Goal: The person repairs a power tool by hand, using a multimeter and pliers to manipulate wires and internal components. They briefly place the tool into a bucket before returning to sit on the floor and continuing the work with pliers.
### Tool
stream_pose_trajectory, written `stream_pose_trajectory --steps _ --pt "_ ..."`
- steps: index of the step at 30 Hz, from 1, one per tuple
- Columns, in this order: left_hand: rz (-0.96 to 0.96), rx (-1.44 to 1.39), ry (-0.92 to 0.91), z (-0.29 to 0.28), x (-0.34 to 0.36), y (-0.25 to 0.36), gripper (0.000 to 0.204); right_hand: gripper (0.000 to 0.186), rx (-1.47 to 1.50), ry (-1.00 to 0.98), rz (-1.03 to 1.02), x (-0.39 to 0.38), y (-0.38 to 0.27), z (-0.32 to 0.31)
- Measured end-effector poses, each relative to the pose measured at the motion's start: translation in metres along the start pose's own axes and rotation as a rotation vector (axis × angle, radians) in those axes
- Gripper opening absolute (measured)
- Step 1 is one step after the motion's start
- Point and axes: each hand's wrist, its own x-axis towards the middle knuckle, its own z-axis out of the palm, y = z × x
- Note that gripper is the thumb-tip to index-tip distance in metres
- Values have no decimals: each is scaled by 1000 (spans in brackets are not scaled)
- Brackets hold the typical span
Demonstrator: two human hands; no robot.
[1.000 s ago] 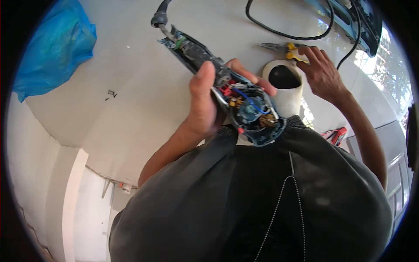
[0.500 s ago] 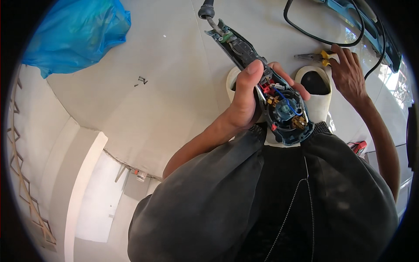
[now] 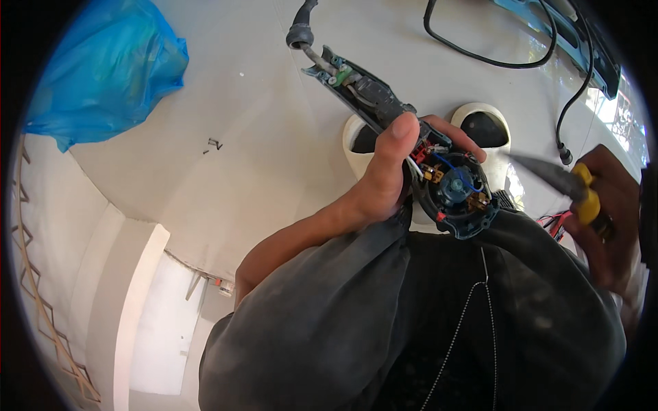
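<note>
While your left hand's fingers point(image 3: 468, 140) clasp the opened tool housing point(image 3: 455, 186) at two o'clock, apparently so its wiring point(image 3: 449, 164) faces you, your right hand point(image 3: 613, 216) at three o'clock grasps yellow-handled pliers point(image 3: 582, 185), nose point(image 3: 552, 172) toward ten

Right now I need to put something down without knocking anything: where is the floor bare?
The widest bare floor lies between the blue bag and left forearm, with small dark pieces in it. A smaller patch sits between the opened power tool and the looped cable. The right side is crowded: right hand, pliers and a cable end.
</note>
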Motion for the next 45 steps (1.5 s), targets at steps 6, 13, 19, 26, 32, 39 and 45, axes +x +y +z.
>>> stream_pose_trajectory --steps 6,13,19,26,32,39,45 --pt "-38 -38 8 5 5 3 90 19 -301 -57 355 40 -56 3" --pt "-66 60 -63 -1 14 5 89 23 -356 -45 344 54 -46 19" --pt "-112 66 -101 -9 18 9 93 24 -320 -28 370 57 -42 20" --pt "-122 62 -105 -10 24 8 96 23 -432 -71 396 63 -44 18" --pt "-126 54 -72 -7 24 6 97 26 -360 -19 418 63 -45 19" --pt "-111 92 -101 -7 26 6 96 28 -412 -48 516 62 -52 20" --pt "-93 63 -64 -4 25 3 94 26 -494 -141 578 62 -57 18"
